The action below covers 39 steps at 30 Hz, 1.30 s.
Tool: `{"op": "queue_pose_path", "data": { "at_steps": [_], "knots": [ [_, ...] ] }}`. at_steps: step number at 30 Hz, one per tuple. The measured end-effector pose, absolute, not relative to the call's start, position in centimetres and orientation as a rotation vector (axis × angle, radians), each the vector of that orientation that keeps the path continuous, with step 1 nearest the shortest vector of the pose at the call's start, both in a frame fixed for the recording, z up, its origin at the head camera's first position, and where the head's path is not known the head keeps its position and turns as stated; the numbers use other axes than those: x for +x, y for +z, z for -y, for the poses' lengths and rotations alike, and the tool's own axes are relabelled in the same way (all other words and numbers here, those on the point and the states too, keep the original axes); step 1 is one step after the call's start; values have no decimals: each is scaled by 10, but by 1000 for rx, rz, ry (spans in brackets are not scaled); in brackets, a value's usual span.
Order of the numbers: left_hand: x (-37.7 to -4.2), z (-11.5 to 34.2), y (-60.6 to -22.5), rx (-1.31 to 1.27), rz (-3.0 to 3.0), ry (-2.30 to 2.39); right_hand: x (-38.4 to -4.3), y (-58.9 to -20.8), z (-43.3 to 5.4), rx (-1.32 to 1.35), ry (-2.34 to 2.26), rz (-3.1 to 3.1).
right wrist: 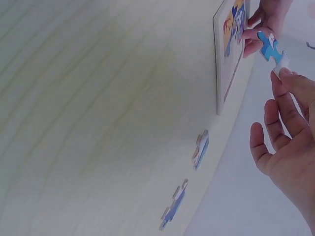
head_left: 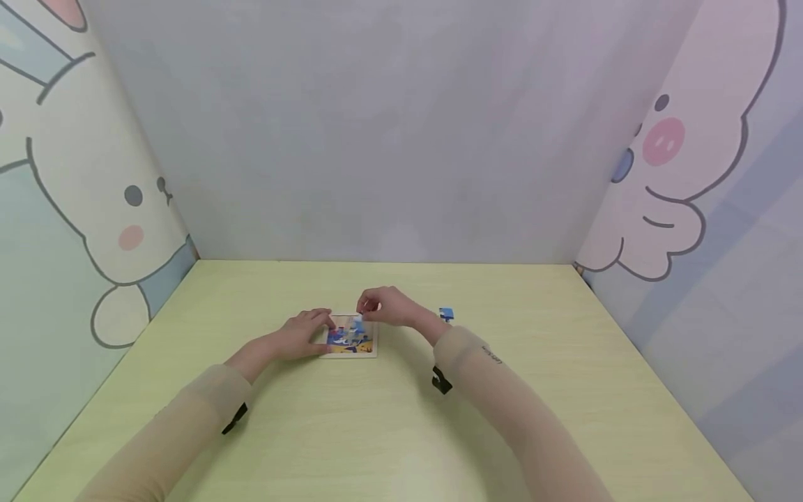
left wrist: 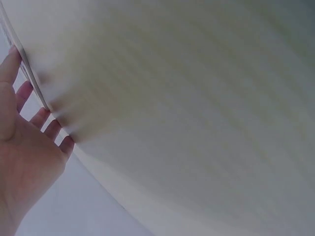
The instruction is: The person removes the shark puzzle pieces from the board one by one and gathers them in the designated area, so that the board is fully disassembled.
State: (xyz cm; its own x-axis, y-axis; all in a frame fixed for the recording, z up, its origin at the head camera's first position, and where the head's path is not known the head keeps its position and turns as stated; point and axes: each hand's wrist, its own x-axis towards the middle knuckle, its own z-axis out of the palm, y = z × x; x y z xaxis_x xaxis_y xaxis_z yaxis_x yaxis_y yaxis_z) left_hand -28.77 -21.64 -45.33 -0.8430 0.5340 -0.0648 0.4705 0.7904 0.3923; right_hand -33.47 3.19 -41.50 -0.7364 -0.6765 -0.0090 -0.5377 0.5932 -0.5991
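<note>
A small square jigsaw board (head_left: 366,354) with a pale frame lies on the table, its picture blue, orange and white. My left hand (head_left: 298,336) rests along the board's left side, fingers spread and thumb at the near corner; the left wrist view shows those fingers (left wrist: 23,96) close to the table. Over the board's right part, my right hand (head_left: 390,307) pinches a blue and white jigsaw piece (right wrist: 270,47) between thumb and forefinger. The piece is held up off the board, and the other fingers of that hand are loosely bent. Part of the picture is hidden behind both hands.
Two loose jigsaw pieces, one nearer the board (right wrist: 201,150) and one farther off (right wrist: 174,205), lie on the table. In the head view a blue piece (head_left: 446,313) shows beyond my right wrist. Cartoon-printed walls (head_left: 401,139) close in the pale wooden table (head_left: 351,432).
</note>
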Motion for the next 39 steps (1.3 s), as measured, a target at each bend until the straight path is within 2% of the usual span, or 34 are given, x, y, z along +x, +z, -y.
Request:
{"op": "queue_pose_path", "data": {
  "at_steps": [22, 39],
  "knots": [
    [-286, 220, -455, 816, -2812, 539, -326, -400, -85, -1015, -754, -2566],
    [-288, 220, -457, 833, -2817, 537, -333, -409, -134, -1010, -669, -2535]
  ]
}}
